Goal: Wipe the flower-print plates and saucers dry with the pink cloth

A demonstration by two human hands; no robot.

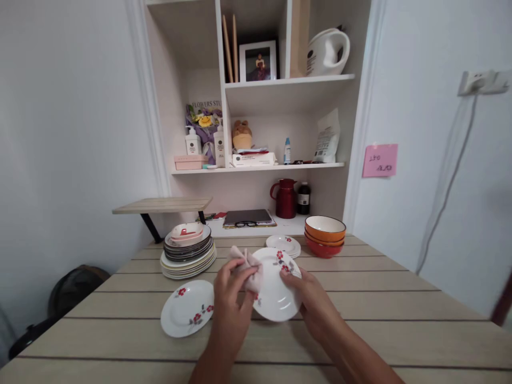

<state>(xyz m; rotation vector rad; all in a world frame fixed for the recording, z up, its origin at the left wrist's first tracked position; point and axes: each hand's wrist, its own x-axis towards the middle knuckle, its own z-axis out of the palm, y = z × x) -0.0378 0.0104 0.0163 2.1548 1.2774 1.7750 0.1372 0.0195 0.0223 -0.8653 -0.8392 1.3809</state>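
Nearest the camera, the right hand point(314, 301) has its grip closed on one white plate point(276, 298), while the left hand point(234, 282) pinches one pale pink cloth point(252, 269) over its left edge. Round rather than long, the glossy, red-flowered plate is above the desk point(384, 309), face tilted toward the camera. Around it sit one flat plate point(186, 310), three stacked bowls point(325, 232), one small-plate stack point(280, 244) and one taller dish stack point(190, 264).

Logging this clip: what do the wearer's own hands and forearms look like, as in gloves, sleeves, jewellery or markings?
The left hand and right hand are both ungloved. The forearms are bare as far as the frame shows, with no sleeve, watch or bracelet visible. No rings or markings can be made out.
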